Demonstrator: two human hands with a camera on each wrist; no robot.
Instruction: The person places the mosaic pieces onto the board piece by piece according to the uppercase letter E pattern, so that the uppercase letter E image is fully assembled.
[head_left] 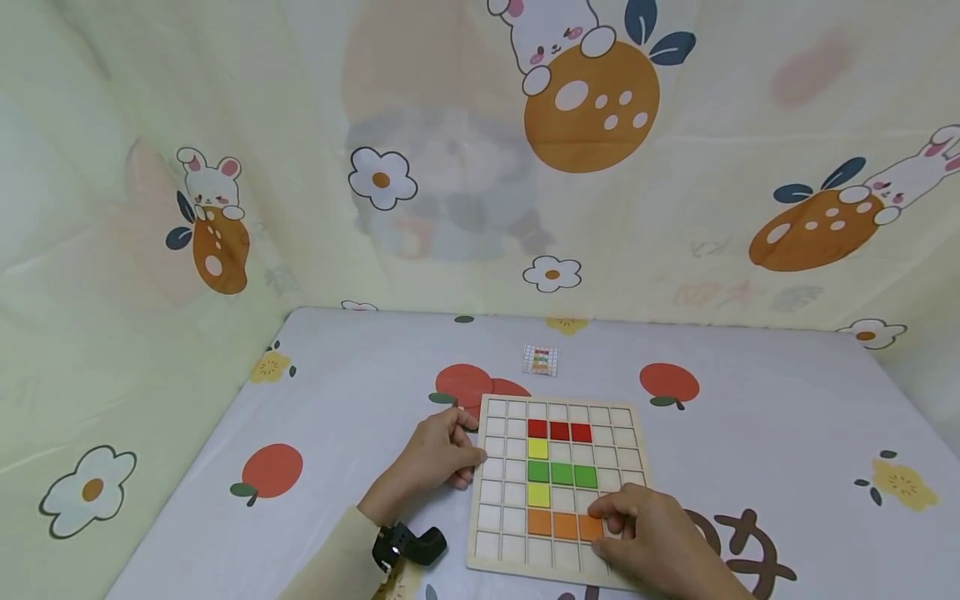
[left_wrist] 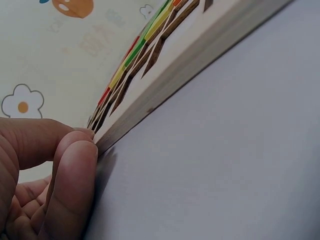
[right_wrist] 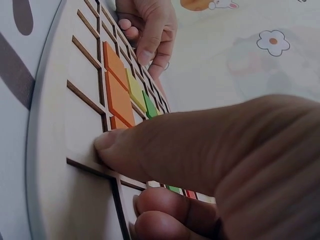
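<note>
A wooden grid board (head_left: 630, 414) lies on the table, its square cells framed by thin ridges. It bears three red tiles (head_left: 559, 431) in a row, two single yellow tiles (head_left: 537, 448), three green tiles (head_left: 562, 473) and a row of orange tiles (head_left: 565, 526). My left hand (head_left: 438, 450) holds the board's left edge with its thumb and fingertips, seen close in the left wrist view. At the rightmost orange tile (head_left: 590, 527), my right hand (head_left: 652, 533) pinches with thumb and index finger. In the right wrist view the thumb (right_wrist: 165, 142) partly hides that tile.
Beyond the board lies a small card (head_left: 541, 360) printed with a coloured grid pattern. A black strap device (head_left: 408, 546) sits on the left wrist. The printed tablecloth (head_left: 360, 367) reaches back to a curtain (head_left: 450, 208) with rabbits and flowers.
</note>
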